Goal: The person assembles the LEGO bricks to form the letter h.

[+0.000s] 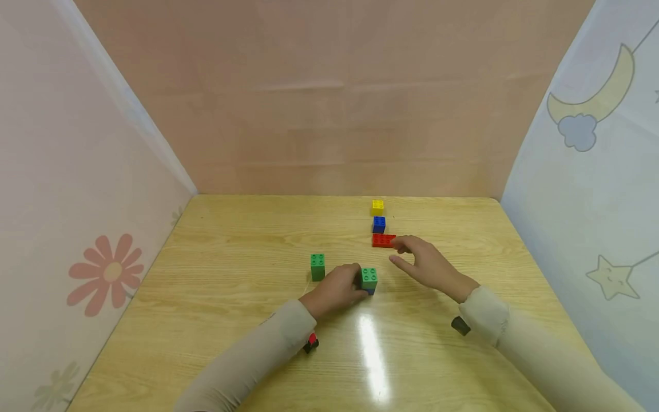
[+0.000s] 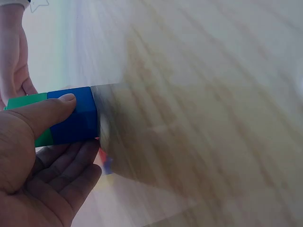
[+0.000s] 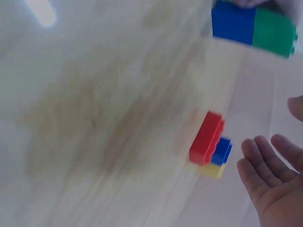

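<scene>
My left hand [image 1: 337, 289] grips a two-block stack, a green block [image 1: 369, 277] on top of a blue block [image 2: 73, 113]. In the left wrist view the thumb lies on the blue block, with the fingers on its other side. The stack stands upright on the table. Beyond it to the right, my right hand [image 1: 427, 263] hangs with parted, relaxed fingers and holds nothing. Its fingertips are near the right end of a red brick [image 1: 382, 240]; the right wrist view shows a gap between them. Left of my left hand stands another green block [image 1: 317, 267].
Behind the red brick, a blue block [image 1: 378, 224] and a yellow block [image 1: 378, 207] stand in a line on the wooden table [image 1: 231, 240]. Small dark objects sit by each sleeve. Fabric walls [image 1: 334, 114] bound the table at the back and both sides.
</scene>
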Tool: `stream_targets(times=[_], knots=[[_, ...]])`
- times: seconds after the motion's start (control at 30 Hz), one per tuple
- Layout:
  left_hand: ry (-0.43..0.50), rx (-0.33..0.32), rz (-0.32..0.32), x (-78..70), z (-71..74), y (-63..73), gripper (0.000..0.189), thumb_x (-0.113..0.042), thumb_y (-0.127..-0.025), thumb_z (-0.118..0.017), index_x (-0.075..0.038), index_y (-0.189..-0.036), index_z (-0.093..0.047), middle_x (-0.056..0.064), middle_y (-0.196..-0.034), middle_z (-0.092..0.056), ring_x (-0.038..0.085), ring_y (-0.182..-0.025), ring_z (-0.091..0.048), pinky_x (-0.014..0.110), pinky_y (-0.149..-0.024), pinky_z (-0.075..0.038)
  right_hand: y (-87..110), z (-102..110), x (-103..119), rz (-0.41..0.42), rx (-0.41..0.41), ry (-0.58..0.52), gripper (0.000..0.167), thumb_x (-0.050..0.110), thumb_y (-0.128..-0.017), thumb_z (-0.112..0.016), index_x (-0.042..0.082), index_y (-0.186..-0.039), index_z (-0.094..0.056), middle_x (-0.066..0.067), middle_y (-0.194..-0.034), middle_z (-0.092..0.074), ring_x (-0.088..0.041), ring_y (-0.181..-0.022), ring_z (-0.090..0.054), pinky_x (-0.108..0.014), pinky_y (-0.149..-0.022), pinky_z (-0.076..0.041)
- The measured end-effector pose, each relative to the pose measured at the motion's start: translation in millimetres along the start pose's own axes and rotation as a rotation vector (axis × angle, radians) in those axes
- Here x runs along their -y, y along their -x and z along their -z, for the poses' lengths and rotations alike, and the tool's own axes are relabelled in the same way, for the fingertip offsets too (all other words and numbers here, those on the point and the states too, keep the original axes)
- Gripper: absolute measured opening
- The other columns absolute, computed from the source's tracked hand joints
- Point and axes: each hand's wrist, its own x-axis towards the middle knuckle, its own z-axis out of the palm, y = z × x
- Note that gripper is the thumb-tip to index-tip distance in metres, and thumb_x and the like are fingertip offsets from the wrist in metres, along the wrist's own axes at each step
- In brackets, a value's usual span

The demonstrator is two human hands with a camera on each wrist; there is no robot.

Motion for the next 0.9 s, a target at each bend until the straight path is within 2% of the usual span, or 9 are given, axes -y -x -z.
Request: stream_targets(times=[0.17, 0.4, 0.6, 0.8, 0.9], knots=[[0.002, 0.016, 0.038, -1.4, 1.5, -0.1, 0.034, -0.031, -0.085, -0.078, -0.012, -0.106, -0.059, -0.006, -0.09, -0.06, 0.008, -0.081, -0.057, 0.024, -0.072, -0.051, -11.9, 4.0, -10.3, -0.063, -0.033, -0.003, 0.052, 0.037, -0.093, -0.067, 0.005, -0.132, -0.054, -0.01, -0.12, -0.061, -0.027, -0.108, -0.059, -0.051, -0.091, -0.049], [0.015, 0.019, 0.079, -4.0, 2.6, 0.8, 0.036, -0.032, -0.086, -0.076, -0.013, -0.112, -0.059, -0.006, -0.096, -0.061, 0.008, -0.088, -0.058, 0.027, -0.079, -0.052, -17.1, 1.9, -15.6, -0.065, -0.032, -0.033, 0.055, 0.039, -0.092, -0.068, 0.005, -0.133, -0.055, -0.012, -0.12, -0.061, -0.03, -0.109, -0.058, -0.051, -0.092, -0.049], [0.01, 0.016, 0.082, -5.3, 4.2, -2.8, 0.036, -0.033, -0.087, -0.076, -0.014, -0.112, -0.059, -0.007, -0.097, -0.061, 0.008, -0.09, -0.058, 0.027, -0.081, -0.052, -22.4, -0.2, -19.9, -0.076, -0.042, -0.038, 0.049, 0.029, -0.092, -0.07, 0.003, -0.131, -0.056, -0.013, -0.12, -0.061, -0.033, -0.11, -0.058, -0.051, -0.092, -0.049], [-0.004, 0.015, 0.092, -4.0, 5.0, -6.9, 0.039, -0.034, -0.087, -0.075, -0.012, -0.114, -0.058, -0.006, -0.099, -0.062, 0.009, -0.093, -0.058, 0.028, -0.084, -0.052, -29.0, -3.9, -25.4, -0.093, -0.026, -0.034, 0.049, 0.027, -0.092, -0.07, 0.002, -0.132, -0.055, -0.014, -0.12, -0.06, -0.034, -0.11, -0.057, -0.051, -0.093, -0.049], [-0.012, 0.013, 0.084, -3.3, 6.6, -7.5, 0.04, -0.035, -0.086, -0.076, -0.012, -0.114, -0.059, -0.006, -0.097, -0.061, 0.009, -0.09, -0.058, 0.026, -0.081, -0.051, -32.7, -5.1, -28.1, -0.098, -0.029, -0.021, 0.049, 0.025, -0.091, -0.07, 0.001, -0.132, -0.055, -0.014, -0.12, -0.06, -0.034, -0.11, -0.057, -0.051, -0.093, -0.049]])
